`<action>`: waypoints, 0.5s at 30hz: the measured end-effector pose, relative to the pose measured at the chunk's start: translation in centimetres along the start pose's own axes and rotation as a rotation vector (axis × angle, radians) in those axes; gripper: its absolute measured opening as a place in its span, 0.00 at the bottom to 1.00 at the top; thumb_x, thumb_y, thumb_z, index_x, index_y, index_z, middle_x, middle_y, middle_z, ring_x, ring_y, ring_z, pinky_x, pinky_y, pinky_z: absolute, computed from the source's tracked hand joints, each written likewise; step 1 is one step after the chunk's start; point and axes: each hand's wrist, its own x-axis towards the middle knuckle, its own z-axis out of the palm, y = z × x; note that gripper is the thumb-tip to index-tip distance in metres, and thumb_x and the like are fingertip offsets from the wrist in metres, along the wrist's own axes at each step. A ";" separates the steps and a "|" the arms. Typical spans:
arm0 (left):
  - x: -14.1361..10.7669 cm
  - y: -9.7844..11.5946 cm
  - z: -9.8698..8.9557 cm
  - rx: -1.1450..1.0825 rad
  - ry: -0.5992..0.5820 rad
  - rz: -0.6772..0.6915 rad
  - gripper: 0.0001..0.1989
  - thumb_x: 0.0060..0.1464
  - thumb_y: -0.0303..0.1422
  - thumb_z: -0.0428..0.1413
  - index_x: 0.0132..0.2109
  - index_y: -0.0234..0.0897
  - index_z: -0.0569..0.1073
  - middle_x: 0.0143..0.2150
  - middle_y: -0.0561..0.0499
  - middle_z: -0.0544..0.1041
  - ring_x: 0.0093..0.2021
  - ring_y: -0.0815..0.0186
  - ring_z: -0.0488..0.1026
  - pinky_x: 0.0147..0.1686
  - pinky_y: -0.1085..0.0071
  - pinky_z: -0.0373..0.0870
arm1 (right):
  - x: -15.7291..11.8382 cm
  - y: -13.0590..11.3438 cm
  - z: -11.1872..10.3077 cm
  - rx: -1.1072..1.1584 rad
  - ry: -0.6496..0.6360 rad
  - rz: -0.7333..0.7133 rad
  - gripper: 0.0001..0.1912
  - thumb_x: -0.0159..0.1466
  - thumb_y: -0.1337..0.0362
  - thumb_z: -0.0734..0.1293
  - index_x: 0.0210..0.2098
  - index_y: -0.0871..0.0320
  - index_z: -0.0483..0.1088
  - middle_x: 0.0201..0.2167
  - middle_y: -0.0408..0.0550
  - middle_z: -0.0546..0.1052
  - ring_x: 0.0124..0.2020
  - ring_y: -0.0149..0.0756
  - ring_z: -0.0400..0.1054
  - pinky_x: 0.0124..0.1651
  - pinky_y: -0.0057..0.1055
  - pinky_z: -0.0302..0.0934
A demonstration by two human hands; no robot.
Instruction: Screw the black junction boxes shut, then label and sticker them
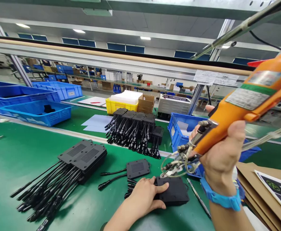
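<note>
A wide workshop lies behind, with ceiling lamps (79, 31) and blue stools (116, 88) in the distance; a long rail (106, 60) crosses above the green bench (92, 208). At the front of the bench, right of the middle, a black box (175, 191) lies flat, its cables pointing left. The left hand (146, 195) is clamped on this box, fingers over the top and thumb against the near side. The right hand (218, 154), with a blue strap (223, 195) at the wrist, is closed around an orange driver (238, 106), which slants down to the left. Looped tubing (187, 160) surrounds its lower end, above the far edge of the box; whether the tip touches cannot be told.

Just beyond the left hand lies a smaller box (137, 168) with two cables. Left of it, more boxes form a pile (82, 155), cables trailing toward the near left. Farther back is a packed group (135, 118) of similar boxes, cables facing forward. Behind that stands a yellow bin (121, 106) holding white sheets, beside a carton (147, 104). A blue bin (178, 134) is to the right, a blue tray (56, 117) to the left. A metal rod (199, 199) lies right of the clamped box, near some cardboard (262, 199).
</note>
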 end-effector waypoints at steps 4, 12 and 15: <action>0.1 0.5 -0.3 0.085 -0.013 -0.006 0.34 0.52 0.48 0.63 0.64 0.56 0.63 0.51 0.40 0.77 0.50 0.45 0.76 0.47 0.55 0.72 | -0.3 1.9 1.3 0.094 -0.049 0.013 0.21 0.69 0.49 0.57 0.47 0.55 0.73 0.21 0.40 0.70 0.14 0.28 0.61 0.13 0.25 0.56; 0.6 0.5 0.6 0.111 -0.012 -0.006 0.35 0.51 0.47 0.64 0.65 0.52 0.64 0.48 0.37 0.79 0.50 0.44 0.76 0.48 0.54 0.71 | -2.6 6.4 1.2 0.017 -0.084 0.111 0.22 0.67 0.46 0.59 0.45 0.57 0.72 0.19 0.39 0.69 0.15 0.30 0.62 0.15 0.26 0.58; 0.7 0.4 0.7 0.102 -0.019 -0.022 0.35 0.50 0.47 0.65 0.64 0.55 0.64 0.50 0.39 0.78 0.52 0.44 0.75 0.49 0.54 0.71 | -3.3 7.0 1.2 0.012 -0.110 0.128 0.22 0.66 0.45 0.60 0.44 0.57 0.71 0.19 0.39 0.69 0.14 0.30 0.62 0.15 0.26 0.59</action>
